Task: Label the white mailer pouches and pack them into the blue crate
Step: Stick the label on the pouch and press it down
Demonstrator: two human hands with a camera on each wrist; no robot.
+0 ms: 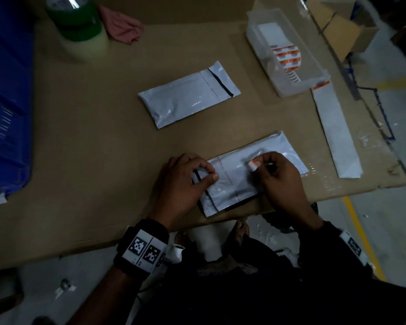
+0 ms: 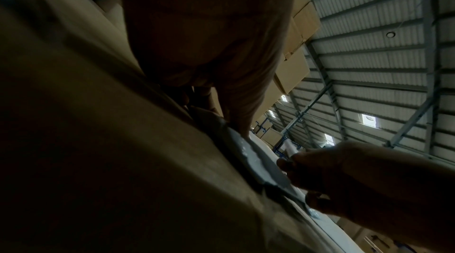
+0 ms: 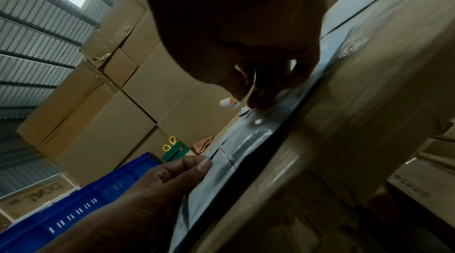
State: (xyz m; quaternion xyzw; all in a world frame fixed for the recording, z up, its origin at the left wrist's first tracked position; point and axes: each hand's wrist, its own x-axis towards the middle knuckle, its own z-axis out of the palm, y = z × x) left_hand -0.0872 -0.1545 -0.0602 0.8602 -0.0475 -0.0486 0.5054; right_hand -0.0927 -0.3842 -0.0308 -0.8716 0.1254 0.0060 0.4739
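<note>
Two white mailer pouches lie on the cardboard-covered table (image 1: 92,148). The far pouch (image 1: 188,95) is alone mid-table. The near pouch (image 1: 288,156) lies at the front edge under both hands, and shows too in the right wrist view as the near pouch (image 3: 246,140). My left hand (image 1: 212,172) pinches its flap end between thumb and curled fingers. My right hand (image 1: 259,162) pinches a small white and orange label (image 1: 252,165) just over the pouch's middle; the label (image 3: 229,103) sticks out past the fingertips. The blue crate (image 1: 7,102) stands at the left edge.
A clear plastic box (image 1: 314,80) with label sheets sits at the back right, with a long white backing strip (image 1: 338,134) beside it. A green tape dispenser (image 1: 77,22) and pink cloth (image 1: 122,26) are at the back. Cardboard cartons (image 3: 138,101) are stacked behind.
</note>
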